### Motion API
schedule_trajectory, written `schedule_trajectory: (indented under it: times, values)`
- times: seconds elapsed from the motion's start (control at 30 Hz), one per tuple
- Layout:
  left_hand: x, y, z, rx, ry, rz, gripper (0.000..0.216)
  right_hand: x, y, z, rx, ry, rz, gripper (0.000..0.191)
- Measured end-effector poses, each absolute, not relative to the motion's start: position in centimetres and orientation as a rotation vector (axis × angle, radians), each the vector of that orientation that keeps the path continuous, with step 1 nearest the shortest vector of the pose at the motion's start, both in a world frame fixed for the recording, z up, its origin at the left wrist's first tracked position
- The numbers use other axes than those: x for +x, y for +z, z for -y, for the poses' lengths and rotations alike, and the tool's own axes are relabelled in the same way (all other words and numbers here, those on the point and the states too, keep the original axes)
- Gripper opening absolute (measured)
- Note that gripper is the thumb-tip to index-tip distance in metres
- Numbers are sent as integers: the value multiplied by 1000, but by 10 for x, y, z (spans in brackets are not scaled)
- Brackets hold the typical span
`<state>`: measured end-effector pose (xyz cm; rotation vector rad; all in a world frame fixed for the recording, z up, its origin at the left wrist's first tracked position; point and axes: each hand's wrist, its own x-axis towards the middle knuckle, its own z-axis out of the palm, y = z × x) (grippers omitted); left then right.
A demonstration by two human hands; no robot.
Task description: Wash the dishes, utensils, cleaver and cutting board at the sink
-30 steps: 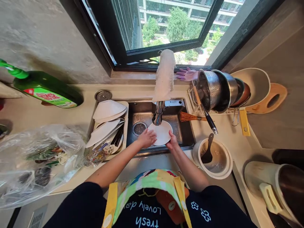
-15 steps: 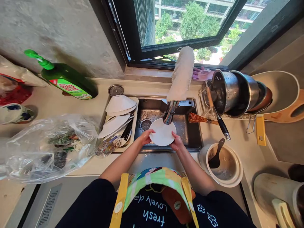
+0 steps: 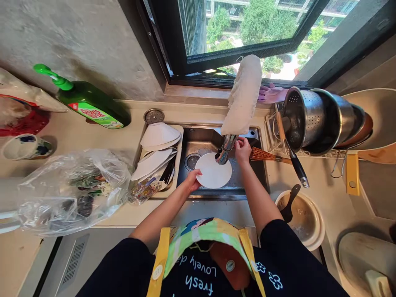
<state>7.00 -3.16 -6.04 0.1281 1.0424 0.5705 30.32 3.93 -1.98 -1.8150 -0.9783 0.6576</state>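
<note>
1. The pale tabletop (image 3: 77, 140) carries a stainless steel sink (image 3: 252, 177).
2. Inside the sink, a round white plate (image 3: 213, 171) lies just below the faucet neck (image 3: 227, 148).
3. The left hand (image 3: 193, 180) is nearer the plate, its grip closed on the lower-left rim.
4. The right hand (image 3: 243, 149) is off the plate, beside the faucet neck. Its grip looks partly closed and may touch the neck, but that is hard to tell from here.

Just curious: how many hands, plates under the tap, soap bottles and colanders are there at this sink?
Hands: 2 (left hand, right hand)
Plates under the tap: 1 (white plate)
Soap bottles: 1 (green dish-soap bottle)
Colanders: 1 (steel colander)
Total: 5
</note>
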Motion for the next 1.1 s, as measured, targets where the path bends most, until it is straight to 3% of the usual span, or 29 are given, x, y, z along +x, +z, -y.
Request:
schedule_trajectory:
  times: [0.1,0.23,0.37,0.53,0.67,0.77,0.93,1.1]
  values:
    - [69,-56,32,117,561,-1025,76,304,-12,-58,-1866,644,982,13]
    - [69,-55,33,135,571,-1026,76,308,-8,-71,-1909,631,994,11]
    - [70,-53,31,317,634,-1095,81,303,-22,-49,-1857,690,979,29]
    - [66,-43,34,1220,701,-1284,83,285,-55,7,-1700,1275,1150,33]
    - [57,-32,43,1932,568,-1321,79,279,-65,28,-1654,1348,1186,25]
    - [47,-20,47,2241,455,-1182,80,276,-57,36,-1546,1304,1416,29]
    - [14,26,42,2401,280,-1030,75,251,-27,47,-1484,963,1940,60]
    - [-50,88,34,2562,305,-1048,71,186,8,32,-1285,727,2121,60]
